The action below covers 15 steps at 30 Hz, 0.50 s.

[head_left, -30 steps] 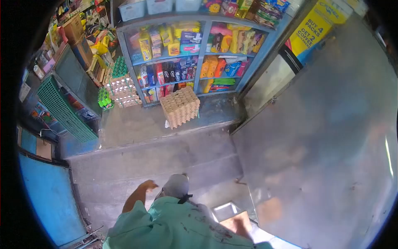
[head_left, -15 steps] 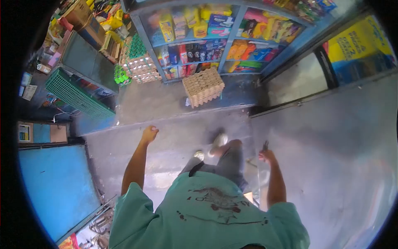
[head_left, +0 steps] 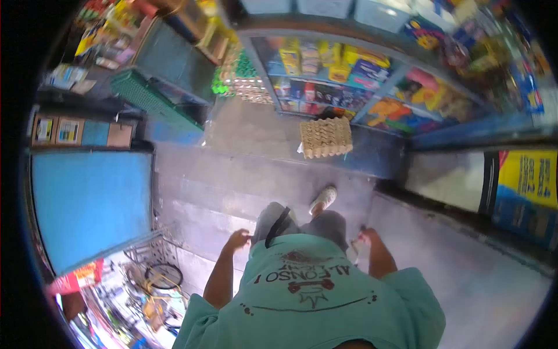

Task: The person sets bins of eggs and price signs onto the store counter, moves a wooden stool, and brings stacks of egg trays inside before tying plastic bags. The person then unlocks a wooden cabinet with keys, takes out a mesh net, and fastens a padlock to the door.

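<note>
My left hand (head_left: 238, 239) hangs beside my left thigh, fingers loosely bent and apart, with nothing seen in it. My right hand (head_left: 368, 235) is closed at my right side, by the grey metal surface. A small dark object (head_left: 363, 228) pokes out of its top; blur hides what kind it is. Ahead on the floor ledge stands a stack of cardboard egg trays (head_left: 325, 138), touched by neither hand.
A glass-fronted display case (head_left: 331, 75) of packaged goods stands ahead. To the left are a green plastic crate (head_left: 154, 99) and a blue panel (head_left: 93, 203). A grey metal surface (head_left: 453, 250) borders my right. A bicycle (head_left: 164, 276) shows at lower left, beyond the doorway.
My view has turned left, bringing the bicycle and more of the blue panel into sight. My left hand has swung back toward my thigh. My right hand has drawn closer to my body.
</note>
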Available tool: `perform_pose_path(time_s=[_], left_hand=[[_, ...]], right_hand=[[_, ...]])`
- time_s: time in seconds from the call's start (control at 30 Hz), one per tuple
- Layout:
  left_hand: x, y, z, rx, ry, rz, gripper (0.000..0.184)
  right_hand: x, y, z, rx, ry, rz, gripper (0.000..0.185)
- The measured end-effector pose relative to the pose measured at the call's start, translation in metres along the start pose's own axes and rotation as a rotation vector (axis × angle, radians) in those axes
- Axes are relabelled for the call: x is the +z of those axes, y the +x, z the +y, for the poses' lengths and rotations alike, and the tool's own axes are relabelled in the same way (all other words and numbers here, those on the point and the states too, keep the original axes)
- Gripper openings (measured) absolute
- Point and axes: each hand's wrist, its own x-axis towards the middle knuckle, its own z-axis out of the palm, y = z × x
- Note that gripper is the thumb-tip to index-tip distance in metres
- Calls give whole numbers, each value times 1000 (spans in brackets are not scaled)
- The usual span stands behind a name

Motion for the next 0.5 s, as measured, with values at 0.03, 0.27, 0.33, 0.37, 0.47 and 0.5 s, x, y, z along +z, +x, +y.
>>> perform_pose_path(time_s=[0.03,0.27,0.33,0.37,0.47,0.5], left_hand=[[-2,9,10,141,73,109,32],[-46,-8,125,322,-226,360,43],[-69,18,101,300,-205,340,42],[-79,23,91,256,-242,323,42],[-133,67,20,47,-399,232,43],[-158,63,13,-35,-369,238,42]], right_hand=[[-31,-7,-62,-365,-527,-141,38],[26,-22,-407,-768,-147,-36,28],[97,-106,-475,-683,-259,4,32],[130,-146,-497,-681,-506,30,33],[222,-150,-509,-1173,-968,510,37],[244,-137,-492,-1397,-1077,742,38]])
